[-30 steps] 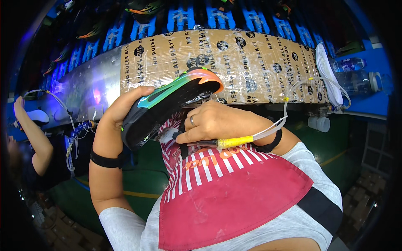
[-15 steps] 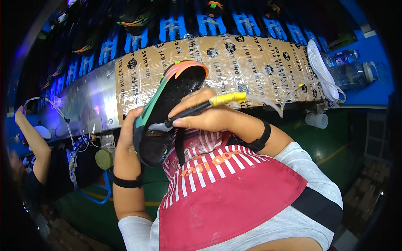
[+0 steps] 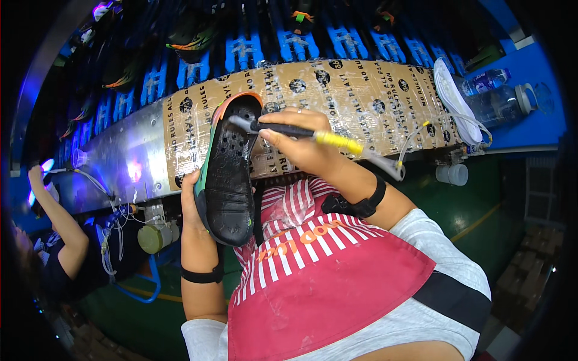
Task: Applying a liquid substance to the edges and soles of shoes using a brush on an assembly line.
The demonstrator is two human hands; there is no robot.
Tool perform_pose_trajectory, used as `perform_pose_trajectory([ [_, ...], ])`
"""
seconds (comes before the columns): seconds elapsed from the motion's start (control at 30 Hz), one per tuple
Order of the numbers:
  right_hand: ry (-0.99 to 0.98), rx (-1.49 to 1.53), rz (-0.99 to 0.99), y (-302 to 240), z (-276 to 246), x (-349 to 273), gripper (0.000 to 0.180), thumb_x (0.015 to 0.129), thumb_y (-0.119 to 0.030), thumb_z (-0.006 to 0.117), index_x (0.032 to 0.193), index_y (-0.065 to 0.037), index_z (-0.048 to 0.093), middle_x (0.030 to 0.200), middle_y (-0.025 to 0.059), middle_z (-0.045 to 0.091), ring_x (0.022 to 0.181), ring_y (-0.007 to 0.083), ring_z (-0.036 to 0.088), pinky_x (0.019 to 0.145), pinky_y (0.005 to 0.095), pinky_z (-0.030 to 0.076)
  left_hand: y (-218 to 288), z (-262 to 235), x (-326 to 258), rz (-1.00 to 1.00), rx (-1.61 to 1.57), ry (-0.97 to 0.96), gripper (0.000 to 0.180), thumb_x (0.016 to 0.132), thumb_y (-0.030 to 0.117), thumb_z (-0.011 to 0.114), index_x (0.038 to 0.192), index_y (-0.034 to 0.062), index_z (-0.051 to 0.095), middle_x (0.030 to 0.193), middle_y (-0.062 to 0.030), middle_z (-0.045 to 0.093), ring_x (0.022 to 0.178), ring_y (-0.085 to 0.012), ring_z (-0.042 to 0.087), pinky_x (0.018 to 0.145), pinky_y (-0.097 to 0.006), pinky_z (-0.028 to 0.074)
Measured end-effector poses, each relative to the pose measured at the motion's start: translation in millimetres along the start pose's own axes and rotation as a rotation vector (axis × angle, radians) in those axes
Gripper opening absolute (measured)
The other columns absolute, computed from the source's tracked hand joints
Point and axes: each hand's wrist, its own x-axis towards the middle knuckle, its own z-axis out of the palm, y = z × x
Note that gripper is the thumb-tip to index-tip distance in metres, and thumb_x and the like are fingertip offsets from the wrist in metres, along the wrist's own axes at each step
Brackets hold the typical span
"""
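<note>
A taped cardboard panel (image 3: pixel 337 102) fronts a conveyor of blue racks (image 3: pixel 253 51). Left hand (image 3: pixel 191 201) closed around an upturned black shoe (image 3: pixel 230 174); right hand (image 3: pixel 304 144) pinches a yellow-handled brush (image 3: pixel 295 131), bristles touching the sole.

Left hand (image 3: pixel 191 198) mostly hidden behind shoe (image 3: pixel 229 174); fingers not visible. Brush (image 3: pixel 283 129) tip blurred against sole. Co-worker (image 3: pixel 54 240) cut off at left edge.
</note>
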Motion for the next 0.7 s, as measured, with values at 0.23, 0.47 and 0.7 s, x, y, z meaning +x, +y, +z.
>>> perform_pose_trajectory([
  [0.23, -0.339, -0.183, -0.563, -19, 21, -11, 0.023, 0.067, -0.009, 0.072, 0.089, -0.007, 0.065, 0.072, 0.0079, 0.060, 0.061, 0.0223, 0.058, 0.053, 0.0309, 0.048, 3, -10, 12, 0.319, -0.110, 0.226, 0.050, 0.085, 0.040, 0.035, 0.111, 0.0012, 0.054, 0.099, -0.0140, 0.062, 0.084, -0.0265, 0.062, 0.078, -0.038, 0.050],
  [0.47, -0.108, 0.023, -0.304, -22, -5, 2, 0.023, 0.070, -0.005, 0.069, 0.093, -0.001, 0.066, 0.071, 0.0098, 0.062, 0.061, 0.0196, 0.060, 0.055, 0.0283, 0.046, 26, 2, -4, 0.448, -0.101, 0.382, 0.065, 0.089, 0.054, 0.025, 0.124, 0.0025, 0.045, 0.116, -0.0167, 0.055, 0.103, -0.0292, 0.056, 0.090, -0.041, 0.045],
  [0.7, 0.027, -0.018, -0.221, -8, -18, 7, 0.022, 0.070, -0.005, 0.069, 0.092, -0.001, 0.065, 0.066, 0.0093, 0.060, 0.056, 0.0197, 0.056, 0.052, 0.0285, 0.043, 20, -3, -36, 0.916, 0.103, 0.593, 0.065, 0.090, 0.051, 0.028, 0.140, 0.0106, 0.018, 0.128, -0.0199, 0.042, 0.108, -0.0316, 0.052, 0.081, -0.041, 0.050],
])
